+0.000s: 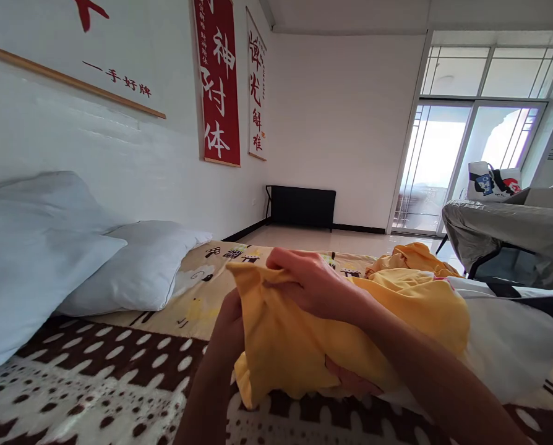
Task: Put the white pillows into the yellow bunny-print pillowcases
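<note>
A yellow pillowcase (286,346) with a pinkish printed patch lies across the bed in front of me, one end raised with its corners sticking out. My right hand (304,278) is closed on its upper edge near the far corner, the fingers bunching the cloth. At the left end, my left hand (232,321) grips the edge; its fingers are partly hidden behind the fabric. The pillowcase runs right towards a bulky white item (508,346) with a black band near it. Whether that white item is inside the pillowcase I cannot tell.
White pillows (141,266) lean at the left by the wall. Beneath are a brown-and-white patterned blanket (104,383) and a beige printed sheet (202,303). More orange-yellow cloth (411,256) lies behind. A plastic-covered table (513,216) with a white bag (490,182) stands at right.
</note>
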`<state>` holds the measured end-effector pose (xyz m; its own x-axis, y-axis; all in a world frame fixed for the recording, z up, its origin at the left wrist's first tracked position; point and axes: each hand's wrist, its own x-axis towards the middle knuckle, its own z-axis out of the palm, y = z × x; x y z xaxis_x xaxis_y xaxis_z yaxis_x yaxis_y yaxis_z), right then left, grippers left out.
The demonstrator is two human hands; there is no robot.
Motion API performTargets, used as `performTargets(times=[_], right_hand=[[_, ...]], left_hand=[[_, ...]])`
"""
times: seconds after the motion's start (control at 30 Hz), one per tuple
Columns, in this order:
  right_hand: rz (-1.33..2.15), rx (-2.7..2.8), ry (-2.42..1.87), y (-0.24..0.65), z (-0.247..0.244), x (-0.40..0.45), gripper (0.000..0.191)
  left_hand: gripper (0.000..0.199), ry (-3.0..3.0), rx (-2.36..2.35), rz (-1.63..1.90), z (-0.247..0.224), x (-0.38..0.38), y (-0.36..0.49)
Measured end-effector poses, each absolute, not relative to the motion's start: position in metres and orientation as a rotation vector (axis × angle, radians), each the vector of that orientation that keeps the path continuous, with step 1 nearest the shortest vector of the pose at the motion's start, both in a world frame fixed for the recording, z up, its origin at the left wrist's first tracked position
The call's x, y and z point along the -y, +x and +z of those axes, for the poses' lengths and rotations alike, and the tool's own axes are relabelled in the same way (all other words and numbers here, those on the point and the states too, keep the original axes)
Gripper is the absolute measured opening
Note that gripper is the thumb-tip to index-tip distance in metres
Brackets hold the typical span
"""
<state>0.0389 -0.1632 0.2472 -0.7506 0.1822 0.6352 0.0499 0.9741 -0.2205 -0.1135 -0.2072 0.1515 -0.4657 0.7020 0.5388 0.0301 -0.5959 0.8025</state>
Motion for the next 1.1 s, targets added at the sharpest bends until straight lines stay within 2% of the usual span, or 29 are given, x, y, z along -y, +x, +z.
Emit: performTargets(times=[0.17, 0.27, 0.3, 0.43, 0.7, 0.8, 1.0, 1.1], right_hand=[[0.150, 2.282, -0.391, 0.034, 0.256, 0.148, 0.006], [0.077, 2.261, -0.462, 0.034, 0.269, 0.142, 0.011], [0.057, 2.259, -0.455, 0.035, 0.273, 0.140, 0.012], [0.053, 2.235, -0.306, 0.042, 0.286, 0.137, 0.020], [0.335, 2.057, -0.053, 0.047, 0.287, 0.123, 0.025], [0.331, 2.043, -0.049, 0.044, 0.286, 0.123, 0.025], [0.232, 2.055, -0.152, 0.044, 0.295, 0.121, 0.031], [0.163, 2.089, -0.213, 0.049, 0.302, 0.114, 0.036]], left_hand=[[0.033, 1.411, -1.239, 2.257, 0.176, 0.226, -0.095], [0.016, 1.471, -1.459, 2.307, 0.177, 0.236, -0.079], [0.016, 1.507, -1.537, 2.289, 0.175, 0.235, -0.075], [0.038, 1.676, -1.733, 2.083, 0.166, 0.215, -0.068], [0.037, 1.725, -1.723, 1.695, 0.160, 0.193, -0.077], [0.045, 1.671, -1.796, 1.714, 0.156, 0.192, -0.074], [0.038, 1.538, -1.712, 1.955, 0.150, 0.182, -0.072], [0.037, 1.587, -1.714, 1.869, 0.154, 0.184, -0.077]])
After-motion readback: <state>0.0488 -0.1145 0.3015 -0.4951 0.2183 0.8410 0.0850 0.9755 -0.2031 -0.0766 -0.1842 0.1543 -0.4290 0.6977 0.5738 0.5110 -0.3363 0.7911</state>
